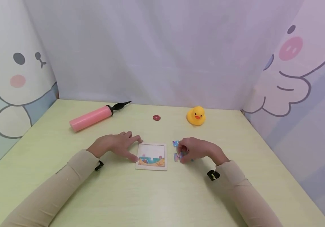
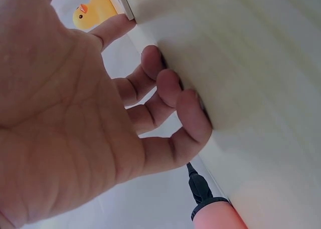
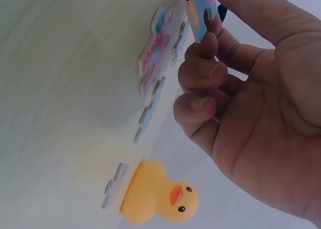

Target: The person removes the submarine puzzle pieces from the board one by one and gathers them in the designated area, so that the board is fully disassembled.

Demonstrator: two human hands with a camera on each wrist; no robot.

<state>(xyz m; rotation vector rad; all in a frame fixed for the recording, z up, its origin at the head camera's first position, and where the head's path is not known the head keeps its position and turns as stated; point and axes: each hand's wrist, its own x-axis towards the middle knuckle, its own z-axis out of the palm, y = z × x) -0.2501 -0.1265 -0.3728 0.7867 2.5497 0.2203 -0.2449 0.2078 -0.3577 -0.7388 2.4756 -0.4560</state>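
Note:
A square puzzle tray [image 1: 151,168] lies on the table, its lower part filled with joined pieces showing a teal and sandy picture. Along the tray's left side, my left hand [image 1: 118,144] has its thumb and index fingertip at the frame's edge; the other fingers [image 2: 188,119] bend loosely beside it. My right hand [image 1: 195,148] is over loose puzzle pieces to the right of the tray. It pinches a colourful puzzle piece [image 3: 196,13] between thumb and fingers. Several loose pieces [image 3: 150,58] lie under and around this hand, partly hidden by it in the head view.
A yellow rubber duck [image 1: 196,116] sits behind the right hand. A red round chip [image 1: 156,118] lies beyond the tray. At the back left rests a pink hand pump [image 1: 91,118] with a black nozzle. A pale curtain [image 1: 151,53] hangs behind the table.

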